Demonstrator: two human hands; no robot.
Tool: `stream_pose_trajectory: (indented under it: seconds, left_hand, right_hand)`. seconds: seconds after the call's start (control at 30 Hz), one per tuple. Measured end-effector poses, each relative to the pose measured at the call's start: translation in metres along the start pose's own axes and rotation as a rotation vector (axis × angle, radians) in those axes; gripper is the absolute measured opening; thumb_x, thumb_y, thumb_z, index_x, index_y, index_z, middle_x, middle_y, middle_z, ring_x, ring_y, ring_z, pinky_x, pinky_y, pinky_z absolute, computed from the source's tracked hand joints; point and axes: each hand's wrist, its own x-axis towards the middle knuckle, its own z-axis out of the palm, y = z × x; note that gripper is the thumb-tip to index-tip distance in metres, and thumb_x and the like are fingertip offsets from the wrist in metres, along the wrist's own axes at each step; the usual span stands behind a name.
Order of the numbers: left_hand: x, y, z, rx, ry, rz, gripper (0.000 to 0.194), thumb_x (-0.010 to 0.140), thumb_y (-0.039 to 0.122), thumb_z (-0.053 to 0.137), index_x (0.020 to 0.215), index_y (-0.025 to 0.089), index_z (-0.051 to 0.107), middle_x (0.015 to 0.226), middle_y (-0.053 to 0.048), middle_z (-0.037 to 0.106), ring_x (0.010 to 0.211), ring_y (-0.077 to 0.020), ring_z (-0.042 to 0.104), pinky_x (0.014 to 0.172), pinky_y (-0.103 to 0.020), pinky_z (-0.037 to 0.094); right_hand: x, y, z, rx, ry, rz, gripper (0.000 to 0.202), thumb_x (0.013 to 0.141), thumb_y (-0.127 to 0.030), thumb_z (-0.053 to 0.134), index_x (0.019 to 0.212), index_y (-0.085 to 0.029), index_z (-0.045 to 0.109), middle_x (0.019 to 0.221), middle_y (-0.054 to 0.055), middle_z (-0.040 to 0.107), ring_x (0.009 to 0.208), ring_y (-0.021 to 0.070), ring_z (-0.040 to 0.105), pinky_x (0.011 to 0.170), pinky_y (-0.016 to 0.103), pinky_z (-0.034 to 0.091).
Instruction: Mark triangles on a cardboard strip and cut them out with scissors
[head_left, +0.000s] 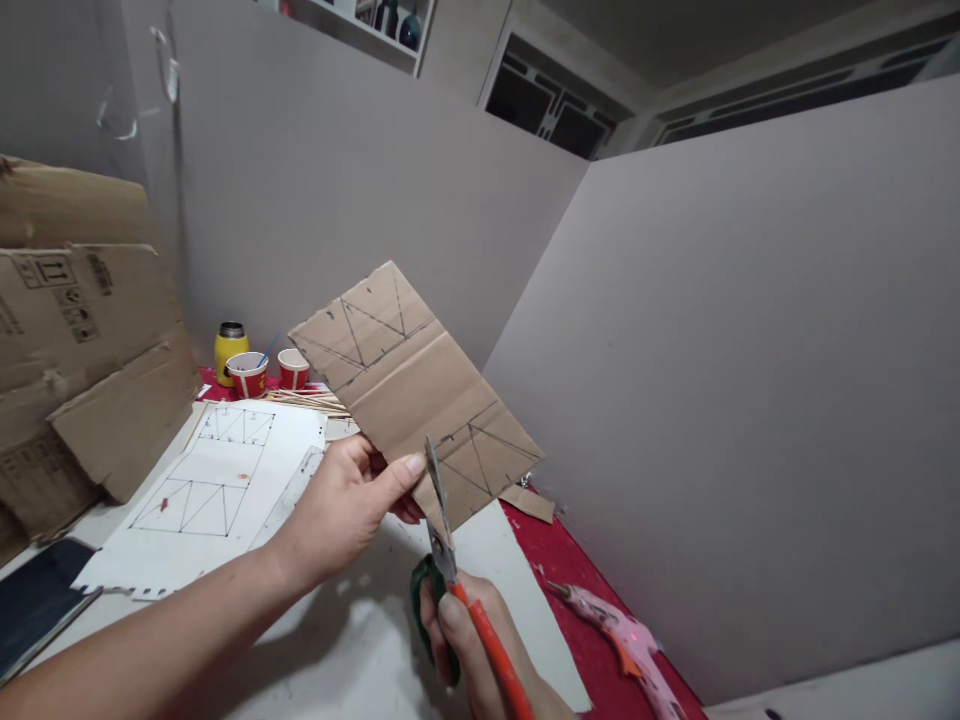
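A brown piece of cardboard (420, 380) with triangles drawn in black at both ends is held up, tilted, above the table. My left hand (364, 480) grips its lower left edge, thumb on top and fingers behind. In my right hand (480, 630) is a pair of scissors (444, 550) with one orange and one green handle. The blades straddle the cardboard's lower edge beside my left thumb, one lying over the drawn face. The other blade is mostly hidden behind the cardboard.
Left on the white board lies a paper sheet (259, 470) with a truss drawing. A cardboard box (82, 290) stands far left. Behind are a yellow bottle (231, 350), paper cups (248, 377) and thin sticks (307, 402). A pink glue gun (611, 625) lies right on red cloth, by the wall.
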Motion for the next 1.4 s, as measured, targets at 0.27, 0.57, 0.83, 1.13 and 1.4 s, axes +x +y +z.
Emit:
stream_pose_trajectory:
  seconds: [0.27, 0.57, 0.83, 1.13, 1.4]
  left_hand:
    - [0.009, 0.007, -0.02, -0.018, 0.201, 0.15, 0.028, 0.08, 0.04, 0.077, 0.073, 0.014, 0.07, 0.066, -0.004, 0.072, 0.059, -0.0169, 0.068, 0.062, -0.028, 0.056]
    - [0.018, 0.031, -0.048, -0.175, 0.236, 0.14, 0.028, 0.07, 0.029, 0.085, 0.07, 0.015, 0.061, 0.069, 0.002, 0.065, 0.066, -0.0124, 0.061, 0.069, -0.028, 0.058]
    - [0.015, 0.034, -0.053, -0.12, 0.177, 0.129, 0.039, 0.07, 0.036, 0.088, 0.065, 0.022, 0.052, 0.058, 0.007, 0.056, 0.056, -0.0107, 0.054, 0.053, -0.023, 0.052]
    - [0.014, 0.032, -0.056, -0.001, 0.039, 0.136, 0.016, 0.079, 0.032, 0.079, 0.075, 0.023, 0.067, 0.064, 0.006, 0.067, 0.065, -0.013, 0.062, 0.056, -0.02, 0.047]
    - [0.014, 0.031, -0.056, 0.088, -0.039, 0.128, 0.018, 0.078, 0.036, 0.078, 0.087, 0.022, 0.074, 0.082, -0.001, 0.073, 0.072, -0.0165, 0.062, 0.062, -0.024, 0.049]
  right_hand:
    - [0.007, 0.021, -0.003, 0.024, -0.127, -0.028, 0.075, 0.08, -0.089, 0.036, 0.093, -0.018, 0.056, 0.057, -0.005, 0.042, 0.046, 0.0126, 0.041, 0.045, 0.026, 0.033]
    - [0.011, 0.021, -0.02, -0.135, -0.149, -0.074, 0.077, 0.083, -0.088, 0.033, 0.099, -0.017, 0.058, 0.062, -0.004, 0.045, 0.052, 0.0137, 0.039, 0.051, 0.027, 0.033]
    - [0.012, 0.014, -0.026, -0.218, -0.127, -0.141, 0.072, 0.09, -0.081, 0.028, 0.1, -0.017, 0.058, 0.067, -0.002, 0.044, 0.057, 0.015, 0.039, 0.054, 0.028, 0.034]
    - [0.013, 0.006, -0.025, -0.183, -0.165, -0.09, 0.075, 0.087, -0.085, 0.029, 0.099, -0.017, 0.057, 0.067, -0.002, 0.044, 0.057, 0.0155, 0.039, 0.052, 0.028, 0.034]
    - [0.01, 0.004, -0.024, -0.162, -0.179, -0.074, 0.071, 0.089, -0.082, 0.032, 0.096, -0.015, 0.058, 0.065, -0.002, 0.046, 0.055, 0.0144, 0.043, 0.051, 0.027, 0.037]
